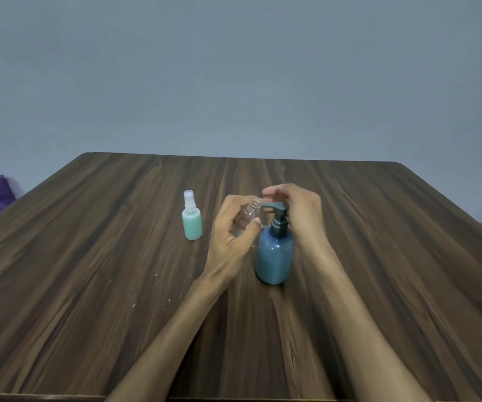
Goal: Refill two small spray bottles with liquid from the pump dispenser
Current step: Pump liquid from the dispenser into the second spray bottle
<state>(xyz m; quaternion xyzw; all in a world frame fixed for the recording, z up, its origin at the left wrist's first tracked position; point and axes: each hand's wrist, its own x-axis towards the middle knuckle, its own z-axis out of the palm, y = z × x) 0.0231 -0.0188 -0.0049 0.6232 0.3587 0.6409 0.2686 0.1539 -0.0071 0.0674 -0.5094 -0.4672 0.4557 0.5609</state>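
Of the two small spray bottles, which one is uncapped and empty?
The clear spray bottle gripped in the left hand, its open threaded neck under the pump dispenser spout. The other spray bottle stands capped on the table, full of mint-green liquid.

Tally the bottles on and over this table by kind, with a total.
Capped spray bottle filled with green liquid, standing on the table: 1
Clear open bottle, no cap, held by the left hand at the pump spout: 1
Blue pump dispenser, with the right hand on its pump head: 1
Total: 3
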